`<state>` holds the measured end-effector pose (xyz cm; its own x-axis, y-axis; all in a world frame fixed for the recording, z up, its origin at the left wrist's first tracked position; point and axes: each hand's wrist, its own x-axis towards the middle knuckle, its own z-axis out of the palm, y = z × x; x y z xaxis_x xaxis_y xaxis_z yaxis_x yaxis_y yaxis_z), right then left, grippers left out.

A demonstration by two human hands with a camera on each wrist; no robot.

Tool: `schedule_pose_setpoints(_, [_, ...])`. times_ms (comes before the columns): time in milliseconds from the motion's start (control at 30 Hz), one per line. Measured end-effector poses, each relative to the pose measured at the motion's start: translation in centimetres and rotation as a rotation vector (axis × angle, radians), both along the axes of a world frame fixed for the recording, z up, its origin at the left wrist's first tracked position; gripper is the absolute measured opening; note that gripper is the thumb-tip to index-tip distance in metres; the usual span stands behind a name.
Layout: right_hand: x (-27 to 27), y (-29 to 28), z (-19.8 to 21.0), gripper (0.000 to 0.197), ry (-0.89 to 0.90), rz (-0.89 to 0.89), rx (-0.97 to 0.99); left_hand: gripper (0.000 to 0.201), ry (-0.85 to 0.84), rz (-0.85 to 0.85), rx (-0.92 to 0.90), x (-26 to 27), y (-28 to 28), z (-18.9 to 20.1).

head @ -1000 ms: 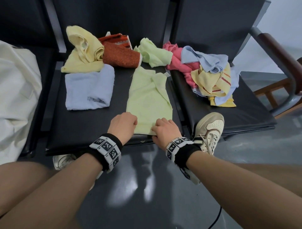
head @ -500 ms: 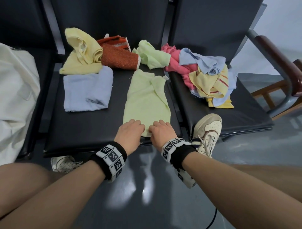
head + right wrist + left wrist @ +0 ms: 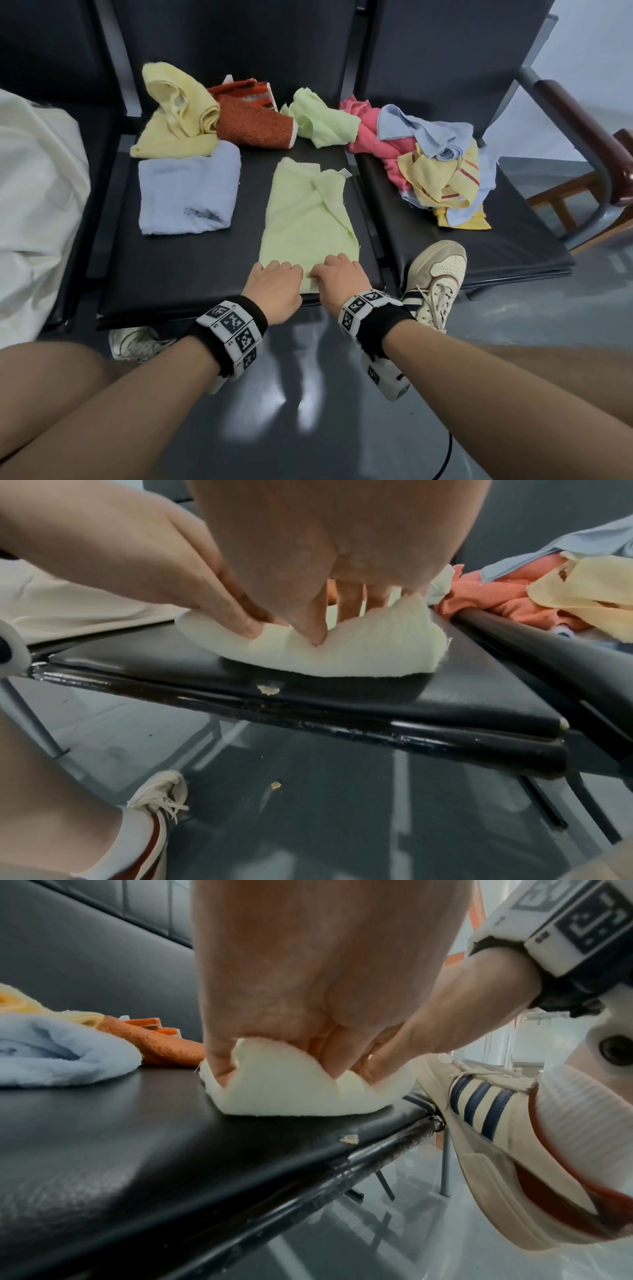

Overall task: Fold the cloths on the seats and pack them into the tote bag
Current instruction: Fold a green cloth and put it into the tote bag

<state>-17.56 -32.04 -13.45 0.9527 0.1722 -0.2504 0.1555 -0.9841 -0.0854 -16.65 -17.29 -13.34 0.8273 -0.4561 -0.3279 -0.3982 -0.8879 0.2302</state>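
From the head view, the left hand [image 3: 274, 287] and right hand [image 3: 339, 277] sit side by side at the front edge of the middle seat [image 3: 178, 274], both gathering the near hem of a green cloth [image 3: 305, 219] that lies lengthwise on the cushion, its far right corner turned over. The grip looks set up for lifting that hem away toward the seat back to halve the strip. A blue cloth [image 3: 186, 192] rests folded toward the seat's left edge, probably awaiting packing; crumpled yellow, orange and green cloths crowd the back edge. More tangled cloths [image 3: 442, 171] heap on the right seat. The white tote bag [image 3: 37, 205] slumps on the left seat, close for loading.

From the left wrist, the left hand [image 3: 308, 988] pinches the cloth's [image 3: 291, 1093] hem between thumb and curled fingers [image 3: 219, 1064], puckering it upward just inside the seat's front edge. The blue cloth [image 3: 61, 1047] lies beyond.

From the right wrist, the right hand [image 3: 325, 547] pinches the same hem [image 3: 359, 653], fingertips [image 3: 308, 628] pressed together into the fabric, with the left hand's fingers [image 3: 219, 607] touching alongside. The pile [image 3: 514, 593] shows at right.
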Motion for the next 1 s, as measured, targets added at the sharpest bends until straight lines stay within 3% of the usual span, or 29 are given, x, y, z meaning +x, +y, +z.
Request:
schedule_pose_setpoints(133, [-0.3,0.8,0.1,0.022,-0.178,-0.021,-0.038,0.037,0.038,0.015,-0.029,0.2,0.0,-0.1])
schedule_pose_setpoints(267, [-0.7,0.9,-0.1,0.031,-0.188,0.057,-0.074,0.027,-0.004,0.106,-0.195,0.2,0.1,-0.3])
schedule_pose_setpoints(433, [-1.5,1.1,-0.3,0.019,-0.157,0.119,-0.110,0.010,-0.089,0.162,-0.269,0.8,0.6,-0.7])
schedule_pose_setpoints(700, [-1.2,1.2,-0.7,0.028,-0.114,0.113,-0.165,0.008,-0.333,0.097,-0.170,1.0,0.4,-1.2])
schedule_pose_setpoints(1000, [-0.8,0.8,0.6,0.030,-0.015,0.107,-0.156,0.028,-0.292,-0.020,-0.055,0.3,0.0,-0.7])
